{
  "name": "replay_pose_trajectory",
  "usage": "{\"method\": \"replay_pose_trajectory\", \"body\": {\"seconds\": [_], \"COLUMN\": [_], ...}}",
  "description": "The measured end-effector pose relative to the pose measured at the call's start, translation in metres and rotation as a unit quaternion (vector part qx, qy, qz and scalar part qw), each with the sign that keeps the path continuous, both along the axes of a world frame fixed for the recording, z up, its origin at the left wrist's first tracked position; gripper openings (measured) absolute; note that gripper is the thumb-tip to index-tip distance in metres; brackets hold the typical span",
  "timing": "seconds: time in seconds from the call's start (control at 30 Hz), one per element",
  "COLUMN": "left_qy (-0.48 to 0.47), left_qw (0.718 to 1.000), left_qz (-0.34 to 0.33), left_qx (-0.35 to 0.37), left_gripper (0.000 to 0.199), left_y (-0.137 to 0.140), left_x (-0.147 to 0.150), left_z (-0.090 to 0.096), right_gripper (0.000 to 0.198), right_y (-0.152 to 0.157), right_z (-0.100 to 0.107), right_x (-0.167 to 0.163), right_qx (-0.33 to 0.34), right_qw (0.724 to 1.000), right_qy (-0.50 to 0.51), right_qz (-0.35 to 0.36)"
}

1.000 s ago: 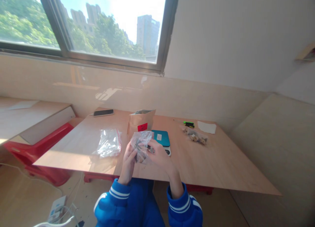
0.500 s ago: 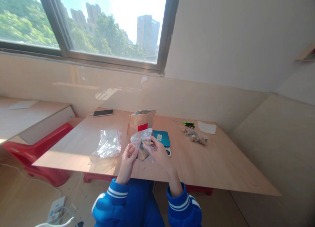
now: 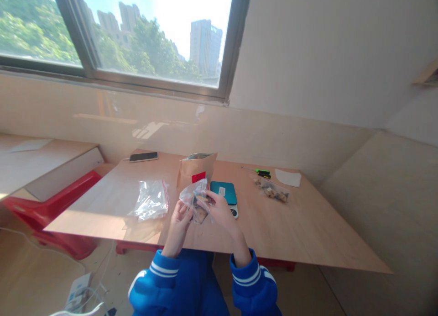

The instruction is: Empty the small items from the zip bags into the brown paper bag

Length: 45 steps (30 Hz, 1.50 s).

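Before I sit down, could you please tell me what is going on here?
A person's left hand and right hand hold a clear bag with brownish pieces inside, over the table. Beyond it, a paper pouch stands open near what seems a teal-topped scale. Flat clear bags lie to the left, another filled bag to the right.

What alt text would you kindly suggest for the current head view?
The left hand and right hand hold a clear bag of brown pieces over a wooden table. Beyond are an open paper pouch and teal-topped scale; flat plastic bags lie left.
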<state>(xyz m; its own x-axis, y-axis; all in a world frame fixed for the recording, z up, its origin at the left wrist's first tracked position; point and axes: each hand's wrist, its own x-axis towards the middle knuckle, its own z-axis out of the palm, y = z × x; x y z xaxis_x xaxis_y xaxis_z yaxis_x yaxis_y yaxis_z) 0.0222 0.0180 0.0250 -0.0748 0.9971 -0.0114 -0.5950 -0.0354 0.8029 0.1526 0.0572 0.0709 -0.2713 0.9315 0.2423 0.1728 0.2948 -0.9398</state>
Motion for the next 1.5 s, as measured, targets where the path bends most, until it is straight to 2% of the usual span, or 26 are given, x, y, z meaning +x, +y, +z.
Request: {"method": "replay_pose_trajectory", "body": {"seconds": [0.17,0.3,0.47,0.57,0.7,0.8,0.93,1.1,1.3,1.4,1.5], "left_qy": [-0.079,-0.131,-0.145,-0.143,-0.140,-0.146,-0.154,-0.133,-0.140,-0.157,-0.172], "left_qw": [0.996,0.990,0.988,0.988,0.989,0.988,0.987,0.990,0.990,0.987,0.985], "left_qz": [0.003,0.010,-0.002,0.001,0.017,0.035,0.033,0.021,0.007,-0.001,0.001], "left_qx": [-0.033,-0.052,-0.043,-0.052,-0.040,-0.035,-0.036,-0.035,-0.019,-0.023,-0.029], "left_gripper": [0.041,0.040,0.045,0.044,0.041,0.037,0.036,0.038,0.040,0.040,0.039], "left_y": [0.003,0.005,0.004,0.004,0.005,0.008,0.011,0.010,0.007,0.006,0.005], "left_x": [0.006,0.010,0.008,0.004,-0.003,-0.009,-0.016,-0.017,-0.012,-0.011,-0.012], "left_z": [-0.003,-0.006,-0.004,-0.002,-0.005,-0.012,-0.021,-0.018,-0.005,-0.003,-0.002], "right_gripper": [0.025,0.026,0.030,0.033,0.032,0.029,0.027,0.023,0.021,0.020,0.018], "right_y": [0.010,0.011,0.022,0.050,0.106,0.142,0.164,0.166,0.163,0.156,0.149], "right_z": [-0.004,-0.004,0.002,0.020,0.047,0.049,0.030,0.020,0.031,0.035,0.037], "right_x": [-0.003,-0.007,-0.003,0.000,-0.008,-0.022,-0.031,-0.017,-0.002,0.000,-0.001], "right_qx": [0.026,0.047,0.086,0.144,0.255,0.299,0.318,0.318,0.283,0.273,0.270], "right_qw": [0.991,0.985,0.972,0.958,0.929,0.929,0.941,0.942,0.946,0.951,0.945], "right_qy": [0.082,0.106,0.111,0.120,0.088,0.052,0.000,-0.083,-0.146,-0.142,-0.183], "right_qz": [-0.106,-0.124,-0.186,-0.218,-0.253,-0.214,-0.119,-0.075,-0.057,-0.033,-0.016]}}
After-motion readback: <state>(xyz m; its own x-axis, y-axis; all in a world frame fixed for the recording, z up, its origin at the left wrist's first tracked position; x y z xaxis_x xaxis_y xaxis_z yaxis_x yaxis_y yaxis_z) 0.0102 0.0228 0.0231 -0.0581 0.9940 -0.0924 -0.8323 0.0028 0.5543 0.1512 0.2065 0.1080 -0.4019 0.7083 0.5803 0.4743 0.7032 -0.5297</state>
